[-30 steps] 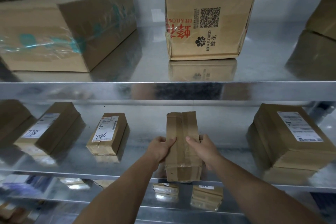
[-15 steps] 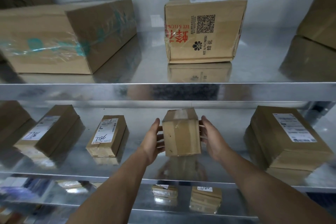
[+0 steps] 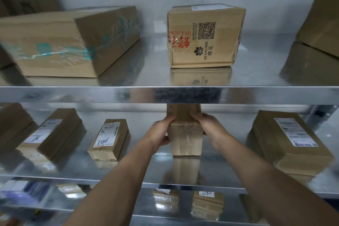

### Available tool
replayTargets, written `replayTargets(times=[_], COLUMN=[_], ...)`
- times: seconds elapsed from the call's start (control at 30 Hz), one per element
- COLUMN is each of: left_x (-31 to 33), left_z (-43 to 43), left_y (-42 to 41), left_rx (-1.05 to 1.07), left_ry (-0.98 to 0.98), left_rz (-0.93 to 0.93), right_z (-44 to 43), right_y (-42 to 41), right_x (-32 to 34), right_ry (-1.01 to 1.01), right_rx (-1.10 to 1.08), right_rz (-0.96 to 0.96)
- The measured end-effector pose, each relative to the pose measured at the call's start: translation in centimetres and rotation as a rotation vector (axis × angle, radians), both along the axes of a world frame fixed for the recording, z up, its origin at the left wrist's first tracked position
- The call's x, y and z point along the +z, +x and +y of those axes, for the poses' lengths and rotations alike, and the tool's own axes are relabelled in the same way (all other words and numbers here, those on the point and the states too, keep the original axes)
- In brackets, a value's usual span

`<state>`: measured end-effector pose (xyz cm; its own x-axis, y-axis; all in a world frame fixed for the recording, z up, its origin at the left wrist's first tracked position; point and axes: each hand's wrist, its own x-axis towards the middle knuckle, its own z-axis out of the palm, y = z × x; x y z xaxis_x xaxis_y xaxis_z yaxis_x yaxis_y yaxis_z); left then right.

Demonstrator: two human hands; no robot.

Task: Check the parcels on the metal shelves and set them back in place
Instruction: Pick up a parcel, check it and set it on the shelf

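A small taped cardboard parcel (image 3: 185,137) stands upright on the middle metal shelf (image 3: 128,172), its lower edge on the shelf surface and its top hidden behind the upper shelf's front lip. My left hand (image 3: 161,132) grips its left side with fingers curled over the top edge. My right hand (image 3: 209,126) grips the right side the same way. Both forearms reach in from below.
The middle shelf also holds labelled parcels marked 7786 (image 3: 110,139) and another at left (image 3: 49,134), plus a stacked parcel at right (image 3: 291,143). On the upper shelf (image 3: 165,93) sit a large taped box (image 3: 69,42) and a Bee & Flower box (image 3: 203,38). Small parcels lie below (image 3: 207,203).
The parcel was lifted from lying flat at the shelf's front, turned on end and moved deeper in. It now stands on the shelf with both hands gripping higher on its sides.
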<state>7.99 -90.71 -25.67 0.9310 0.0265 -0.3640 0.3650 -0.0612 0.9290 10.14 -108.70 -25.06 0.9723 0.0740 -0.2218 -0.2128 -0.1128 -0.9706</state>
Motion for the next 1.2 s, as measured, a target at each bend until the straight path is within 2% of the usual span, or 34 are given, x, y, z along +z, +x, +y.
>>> replayTargets(times=[0.17, 0.6, 0.7, 0.83, 0.93, 1.2], left_x=[-0.1, 0.7, 0.8, 0.9, 0.3, 0.4], left_z=[-0.1, -1.6, -1.3, -0.5, -0.1, -0.1], left_y=[0.3, 0.9, 0.8, 0.5, 0.8, -0.1], left_rx=[-0.001, 0.04, 0.025, 0.062, 0.118, 0.154], left_ry=[0.113, 0.168, 0.129, -0.057, -0.152, -0.082], left_rz=[0.075, 0.143, 0.143, 0.174, 0.207, 0.069], right_z=[-0.1, -0.4, -0.7, -2.0, -2.6, -3.3], right_y=[0.7, 1.7, 1.4, 0.6, -0.1, -1.5], right_x=[-0.2, -1.5, -1.8, -3.2, -4.6, -5.0], right_ry=[-0.089, -0.115, -0.029, 0.225, 0.329, 0.384], right_rx=[0.002, -0.027, -0.012, -0.04, 0.034, 0.059], right_rz=[0.083, 0.107, 0.106, 0.174, 0.173, 0.102])
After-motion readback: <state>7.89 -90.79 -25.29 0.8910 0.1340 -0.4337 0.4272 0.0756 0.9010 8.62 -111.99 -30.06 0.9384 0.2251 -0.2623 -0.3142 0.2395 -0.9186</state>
